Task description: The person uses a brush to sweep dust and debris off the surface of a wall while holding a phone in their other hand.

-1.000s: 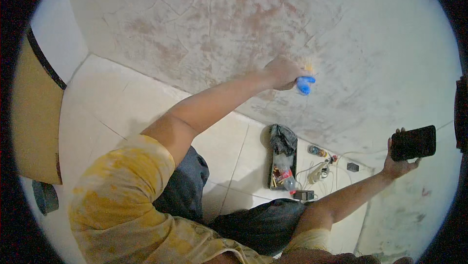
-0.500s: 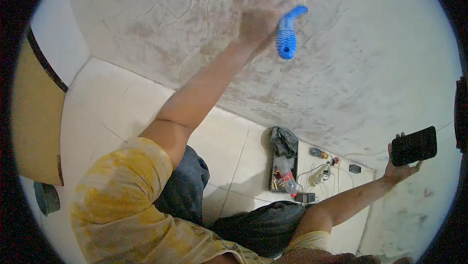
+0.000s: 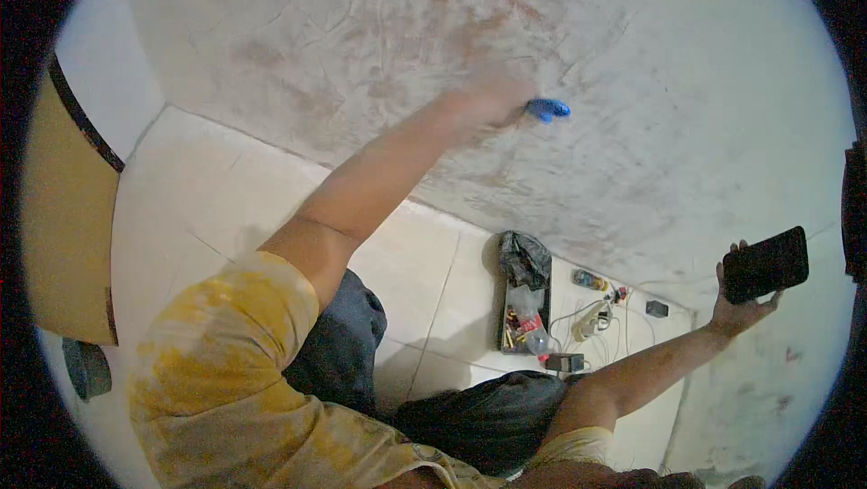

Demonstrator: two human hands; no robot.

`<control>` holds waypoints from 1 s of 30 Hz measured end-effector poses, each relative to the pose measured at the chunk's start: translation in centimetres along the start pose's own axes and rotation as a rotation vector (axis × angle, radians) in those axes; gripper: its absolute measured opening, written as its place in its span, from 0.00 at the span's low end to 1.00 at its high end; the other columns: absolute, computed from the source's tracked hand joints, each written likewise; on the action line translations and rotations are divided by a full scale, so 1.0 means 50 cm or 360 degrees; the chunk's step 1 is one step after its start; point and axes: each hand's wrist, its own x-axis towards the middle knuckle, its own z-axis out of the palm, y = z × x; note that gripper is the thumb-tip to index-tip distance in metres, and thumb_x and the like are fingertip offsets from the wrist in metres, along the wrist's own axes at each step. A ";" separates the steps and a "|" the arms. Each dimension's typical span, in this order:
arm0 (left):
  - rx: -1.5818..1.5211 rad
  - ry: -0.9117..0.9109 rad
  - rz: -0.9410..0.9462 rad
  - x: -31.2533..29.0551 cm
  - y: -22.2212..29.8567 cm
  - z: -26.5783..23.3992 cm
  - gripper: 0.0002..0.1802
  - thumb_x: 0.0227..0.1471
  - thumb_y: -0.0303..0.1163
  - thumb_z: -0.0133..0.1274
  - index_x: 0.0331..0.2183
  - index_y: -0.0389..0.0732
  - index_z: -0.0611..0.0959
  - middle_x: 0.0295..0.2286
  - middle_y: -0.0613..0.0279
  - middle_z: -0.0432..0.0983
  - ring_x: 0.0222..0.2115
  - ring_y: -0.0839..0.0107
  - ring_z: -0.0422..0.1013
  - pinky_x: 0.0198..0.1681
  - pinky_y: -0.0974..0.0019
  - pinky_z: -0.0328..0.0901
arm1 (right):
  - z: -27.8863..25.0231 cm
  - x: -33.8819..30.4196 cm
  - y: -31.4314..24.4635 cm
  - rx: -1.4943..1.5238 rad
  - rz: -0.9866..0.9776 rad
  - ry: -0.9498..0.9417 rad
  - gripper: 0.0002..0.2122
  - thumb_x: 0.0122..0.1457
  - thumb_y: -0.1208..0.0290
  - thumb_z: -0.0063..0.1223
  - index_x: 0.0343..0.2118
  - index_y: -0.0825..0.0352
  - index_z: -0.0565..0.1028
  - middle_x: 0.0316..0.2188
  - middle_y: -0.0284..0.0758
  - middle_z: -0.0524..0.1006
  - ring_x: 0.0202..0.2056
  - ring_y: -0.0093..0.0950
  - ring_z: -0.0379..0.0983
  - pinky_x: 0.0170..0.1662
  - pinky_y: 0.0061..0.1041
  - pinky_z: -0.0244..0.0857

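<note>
My left hand (image 3: 501,94), smeared by motion, is closed on a paintbrush against the wall. Only part of its blue handle (image 3: 548,110) shows past the fingers, pointing right; the bristles are hidden. The wall (image 3: 388,65) around it is patchy, with pale grey, brown and reddish stains and fine cracks. Out to the right, my right hand (image 3: 742,313) grips a black phone (image 3: 766,265), held up in front of the wall with its dark face toward me.
By the foot of the wall, a black tray (image 3: 502,335) holds a crumpled black bag (image 3: 526,259) and a clear plastic bottle (image 3: 533,331). Cables, a small black box (image 3: 565,363) and other small items lie beside it. A brown panel (image 3: 72,218) and a dark bucket (image 3: 88,369) are at left.
My left hand has swept the brush down the wall, and the handle has turned from hanging downward to pointing sideways. The phone in my right hand has shifted slightly upward.
</note>
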 end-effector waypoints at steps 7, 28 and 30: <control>-0.0100 0.1144 -0.0112 0.008 -0.037 -0.124 0.15 0.40 0.32 0.55 0.35 0.56 0.80 0.24 0.61 0.75 0.28 0.63 0.73 0.30 0.61 0.67 | -0.052 0.020 -0.004 0.0116 0.0022 -0.0082 0.37 0.49 0.42 0.40 0.56 0.66 0.57 0.53 0.53 0.60 0.53 0.49 0.58 0.47 0.49 0.59; -0.0020 0.0514 -0.0240 -0.012 0.002 -0.112 0.13 0.45 0.35 0.50 0.36 0.53 0.80 0.27 0.61 0.76 0.30 0.60 0.74 0.30 0.59 0.68 | -0.096 0.056 0.003 0.0296 0.0162 -0.0796 0.41 0.46 0.40 0.47 0.57 0.67 0.56 0.53 0.52 0.61 0.56 0.47 0.54 0.52 0.50 0.54; 0.0057 0.0789 -0.0192 -0.008 -0.018 -0.104 0.13 0.45 0.36 0.50 0.36 0.53 0.79 0.25 0.60 0.76 0.29 0.60 0.74 0.29 0.58 0.68 | -0.094 0.056 0.001 0.0283 0.0150 -0.0737 0.41 0.46 0.41 0.47 0.57 0.67 0.56 0.53 0.52 0.60 0.56 0.47 0.55 0.51 0.50 0.56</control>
